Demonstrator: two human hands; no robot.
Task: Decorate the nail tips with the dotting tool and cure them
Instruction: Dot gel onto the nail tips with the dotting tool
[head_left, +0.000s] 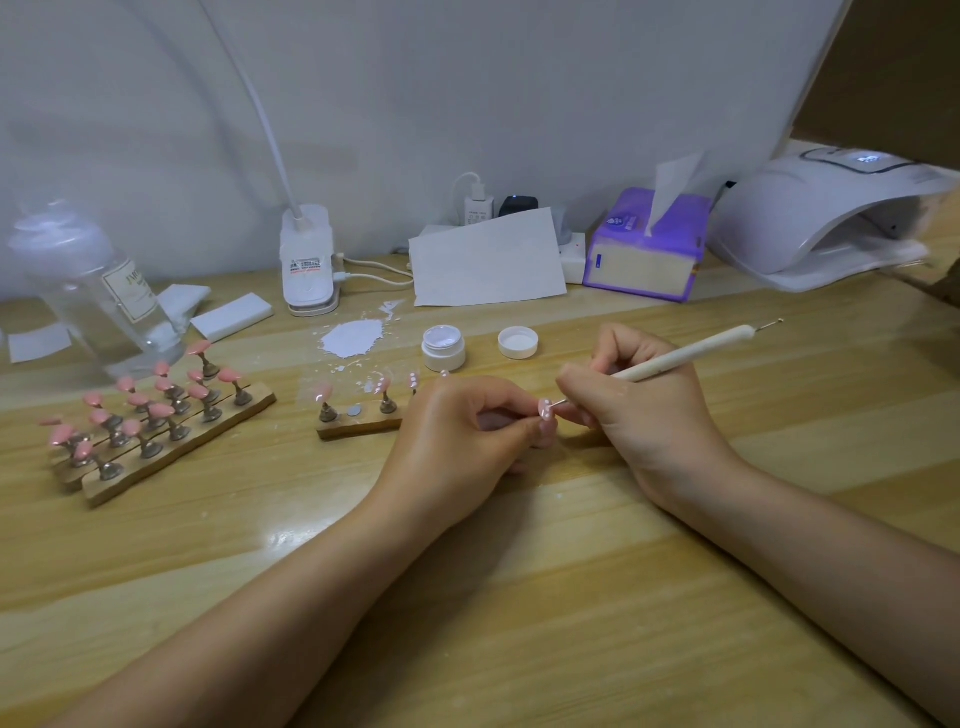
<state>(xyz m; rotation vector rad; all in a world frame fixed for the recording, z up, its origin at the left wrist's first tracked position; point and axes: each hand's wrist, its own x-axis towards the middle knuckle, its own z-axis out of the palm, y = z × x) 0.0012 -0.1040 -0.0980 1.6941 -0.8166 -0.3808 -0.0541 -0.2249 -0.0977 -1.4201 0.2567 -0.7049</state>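
Left hand (457, 431) is pinched shut on a small pink nail tip with white dots (545, 409), held just above the light wooden tabletop (519, 597) at centre. Right hand (639, 415) is clenched in a pen grip round a long cream-handled dotting tool (680, 356); its thin metal point touches the held tip, and the far end, with a second metal point, angles up and right. Both hands sit close together, forearms coming in from the near edge.

Just left of the left hand: a short wooden strip holder (358, 423) with two pink tips on metal stands showing and one bare round magnet; its right end is hidden behind the hand. Further left, well apart: a stack of wooden strip holders (171, 441) crowded with plain pink tips, set diagonally.

Behind the hands: an open small white round jar (443, 347), its white lid (517, 342) lying beside it, and a smear of white paste (353, 336) on the table.

Back edge against the wall: clear glass bottle (104, 296), white clip lamp base (309, 260), white sheet of paper (485, 260), purple tissue box (647, 249). White domed curing lamp (826, 218) at far right, mouth facing left-front, well apart from the hands.

Open room: the whole near half of the table, and the strip between right hand and lamp.
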